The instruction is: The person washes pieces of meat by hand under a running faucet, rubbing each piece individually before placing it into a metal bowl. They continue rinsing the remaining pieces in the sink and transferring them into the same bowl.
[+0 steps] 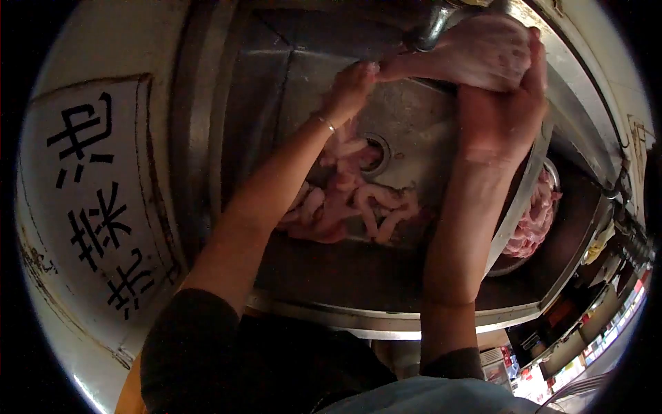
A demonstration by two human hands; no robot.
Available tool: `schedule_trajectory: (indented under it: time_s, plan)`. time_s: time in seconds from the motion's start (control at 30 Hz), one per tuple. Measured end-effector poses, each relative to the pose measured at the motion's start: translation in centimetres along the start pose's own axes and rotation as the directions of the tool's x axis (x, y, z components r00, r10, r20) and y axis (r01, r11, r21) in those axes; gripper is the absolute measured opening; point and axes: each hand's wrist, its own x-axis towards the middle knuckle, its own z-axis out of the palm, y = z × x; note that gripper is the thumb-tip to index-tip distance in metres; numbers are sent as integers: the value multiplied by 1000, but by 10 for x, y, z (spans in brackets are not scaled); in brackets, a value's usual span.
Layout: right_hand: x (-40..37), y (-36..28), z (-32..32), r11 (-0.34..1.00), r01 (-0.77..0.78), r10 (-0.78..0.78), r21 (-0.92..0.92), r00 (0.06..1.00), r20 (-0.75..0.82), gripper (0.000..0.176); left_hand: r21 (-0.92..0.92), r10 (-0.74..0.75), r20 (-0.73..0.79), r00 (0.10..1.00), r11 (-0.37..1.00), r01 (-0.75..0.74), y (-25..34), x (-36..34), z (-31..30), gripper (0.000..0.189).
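Sign: panel [89, 200] with black Chinese characters, on the pale surface at far left; just beside the sink's left edge
Sink: stainless steel sink [272, 76]; its near rim runs across the bottom of the view, above the person's dark sleeves
Left hand: left hand [348, 90] reaches over the basin; fingers pressed together and closed on the narrow left end of the offal pouch; thin bracelet [327, 124] on the wrist
Intestines: heap of raw pink intestines [358, 203] on the basin floor, below the left forearm and between the two arms; some loops lie against the drain
Drain: round drain [376, 153] in the basin floor, partly covered by the intestines
Faucet: metal faucet [431, 27] at the top of the basin; its spout sits just at the upper left of the offal pouch
Offal: offal pouch [476, 52], pale pink and rounded, held up over the basin between both hands, well above the intestines
Right hand: right hand [500, 114] cups the pouch from below; fingers curled up around its right side, thumb hidden
Bowl: metal bowl [552, 169] of raw pink meat [534, 217] in the next compartment, right of the right forearm
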Motion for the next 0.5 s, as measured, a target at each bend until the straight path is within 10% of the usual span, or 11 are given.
schedule_trajectory:
  time_s: [0.07,0.13,0.27,0.37,0.5]
  plan:
    - [1,6,-6,990,-16,15,-140,1000,-9,23,-79,-175,2,985,981,175,-7,-4,-1,23]
    - [0,23,-39,990,-118,115,-74,992,-43,23,-715,-332,-110,937,681,158,14,-7,-17,27]
    - [4,60,-51,804,-419,237,-421,876,-420,22,-652,-133,-350,927,746,-139,113,15,-65,30]
    - [17,75,-49,295,-226,5,-929,972,-235,19,-611,-85,-324,942,780,-139,114,27,-65,32]
    - [25,80,-58,138,221,-226,-965,956,187,30,-699,-255,-248,935,715,9,97,22,-61,36]
